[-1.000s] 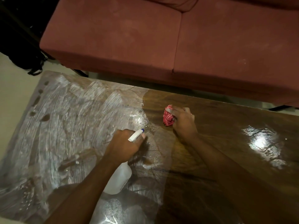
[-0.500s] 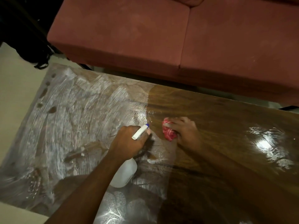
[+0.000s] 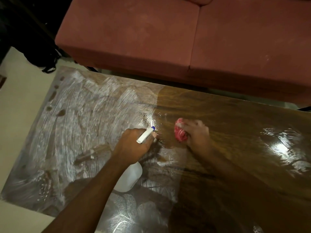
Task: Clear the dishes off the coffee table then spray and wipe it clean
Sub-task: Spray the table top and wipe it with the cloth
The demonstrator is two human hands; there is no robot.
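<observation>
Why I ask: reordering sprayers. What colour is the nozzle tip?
Blue nozzle tip, white spray bottle; head view.

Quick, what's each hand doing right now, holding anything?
Left hand: grips the white spray bottle, nozzle aimed at the table.
Right hand: closed around a bunched red cloth, pressing it on the table.
</observation>
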